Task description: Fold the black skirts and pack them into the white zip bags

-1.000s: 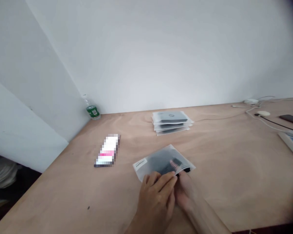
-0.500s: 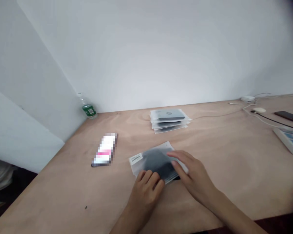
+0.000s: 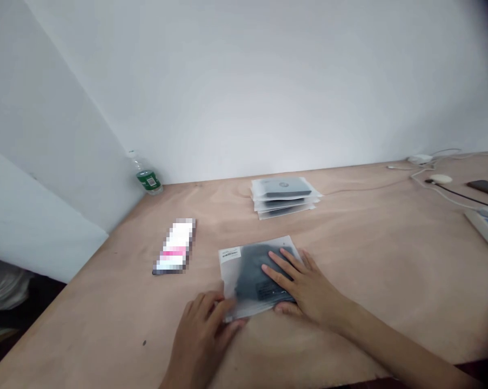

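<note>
A frosted plastic bag (image 3: 231, 275) lies on the table in front of me, with a dark flat item showing through it and a white label (image 3: 230, 253) at its far left corner. My right hand (image 3: 304, 286) rests palm-down across the bag's right part, fingers spread and pressing on nothing but its surface. At the near left corner, my left hand (image 3: 205, 324) has its fingers curled, with thumb and forefinger around the bag's edge; the fingertips are a little blurred. Farther back sits a stack of similar frosted bags (image 3: 284, 197) holding dark flat items.
A phone (image 3: 174, 246) with a blurred-out screen lies to the left. Against the wall in the corner stands a green-labelled bottle (image 3: 148, 178). White and black cables (image 3: 420, 181), a dark phone-like object (image 3: 487, 188) and a white box-like object (image 3: 485, 227) are at the right.
The bag has turned squarer to me and lies flatter. My right hand has come down flat on it, while my left hand has moved left to its near left corner.
</note>
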